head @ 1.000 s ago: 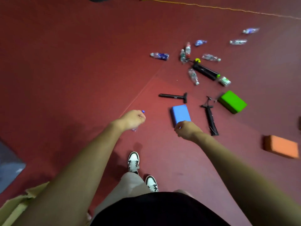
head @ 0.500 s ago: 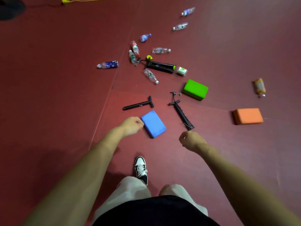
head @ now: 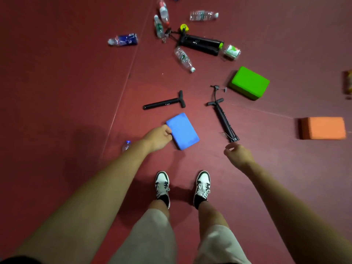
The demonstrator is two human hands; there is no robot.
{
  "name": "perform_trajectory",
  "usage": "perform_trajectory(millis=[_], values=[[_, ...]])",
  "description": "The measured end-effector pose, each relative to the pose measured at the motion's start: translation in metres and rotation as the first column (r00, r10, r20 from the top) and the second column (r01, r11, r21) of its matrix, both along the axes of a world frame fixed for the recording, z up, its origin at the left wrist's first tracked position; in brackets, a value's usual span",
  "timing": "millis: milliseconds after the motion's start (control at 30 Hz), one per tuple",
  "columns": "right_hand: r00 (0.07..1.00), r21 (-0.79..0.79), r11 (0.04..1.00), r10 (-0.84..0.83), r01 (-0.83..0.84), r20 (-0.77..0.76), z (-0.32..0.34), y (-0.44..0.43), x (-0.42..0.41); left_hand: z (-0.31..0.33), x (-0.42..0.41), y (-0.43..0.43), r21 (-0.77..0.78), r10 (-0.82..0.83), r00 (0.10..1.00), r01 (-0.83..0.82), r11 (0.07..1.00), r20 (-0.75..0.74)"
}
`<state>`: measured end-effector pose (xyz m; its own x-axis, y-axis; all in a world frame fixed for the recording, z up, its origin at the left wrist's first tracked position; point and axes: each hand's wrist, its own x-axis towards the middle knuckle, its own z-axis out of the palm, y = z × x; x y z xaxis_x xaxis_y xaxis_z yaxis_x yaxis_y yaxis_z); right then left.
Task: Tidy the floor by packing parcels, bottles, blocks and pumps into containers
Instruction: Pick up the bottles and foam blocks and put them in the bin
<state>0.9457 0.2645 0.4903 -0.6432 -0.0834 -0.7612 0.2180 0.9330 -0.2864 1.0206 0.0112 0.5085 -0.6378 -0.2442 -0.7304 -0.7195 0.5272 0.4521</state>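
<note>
We judge the step in hand to be picking up the blue block, which lies flat on the red floor just ahead of the person's shoes. The left grip is at the block's near left edge with the thumb on its top face and the other fingers tucked out of sight. We cannot tell whether it clasps the block or merely touches it. The right grip hangs loosely curled and holds nothing, just short of the foot of the slim black pump.

The next move, as we see it, calls for a firm hold across the block's edge and a clean lift (the pump looks like the right grip's natural target). No container shows in this view, so we cannot say where the block should go. A small bottle is half hidden behind the left forearm. An orange-brown object is cut off and blurred at the right edge, and we cannot name it.
</note>
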Motion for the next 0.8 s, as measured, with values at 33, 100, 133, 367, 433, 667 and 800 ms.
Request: perform_trajectory(millis=[33, 100, 133, 367, 433, 667, 800], values=[[1.000, 0.000, 1.000, -0.004, 0.004, 0.010, -0.016, -0.001, -0.006, -0.017, -0.003, -0.002, -0.016, 0.030, 1.000, -0.030, 0.999, 0.009], [1.000, 0.007, 1.000, -0.004, 0.004, 0.009, -0.051, -0.008, -0.017, -0.053, -0.005, -0.010, -0.075, 0.101, 0.995, -0.100, 0.992, 0.002], [1.000, 0.012, 1.000, -0.010, 0.010, -0.011, -0.069, -0.014, -0.021, -0.073, -0.004, -0.015, -0.101, 0.149, 0.989, -0.149, 0.984, -0.008], [0.984, -0.060, 0.994, -0.103, 0.095, -0.145, -0.248, -0.069, 0.001, -0.243, 0.033, -0.063, -0.306, 0.336, 0.941, -0.314, 0.899, 0.023], [0.988, -0.032, 0.997, -0.073, 0.069, -0.136, -0.304, -0.087, 0.010, -0.299, 0.054, -0.081, -0.360, 0.382, 0.924, -0.356, 0.862, 0.001], [0.944, -0.013, 0.995, -0.093, 0.094, -0.316, -0.467, -0.135, -0.012, -0.476, 0.120, -0.154, -0.423, 0.628, 0.775, -0.593, 0.685, -0.070], [0.925, -0.079, 0.985, -0.170, 0.152, -0.341, -0.510, -0.153, -0.046, -0.528, 0.138, -0.179, -0.482, 0.678, 0.732, -0.619, 0.620, -0.069]])
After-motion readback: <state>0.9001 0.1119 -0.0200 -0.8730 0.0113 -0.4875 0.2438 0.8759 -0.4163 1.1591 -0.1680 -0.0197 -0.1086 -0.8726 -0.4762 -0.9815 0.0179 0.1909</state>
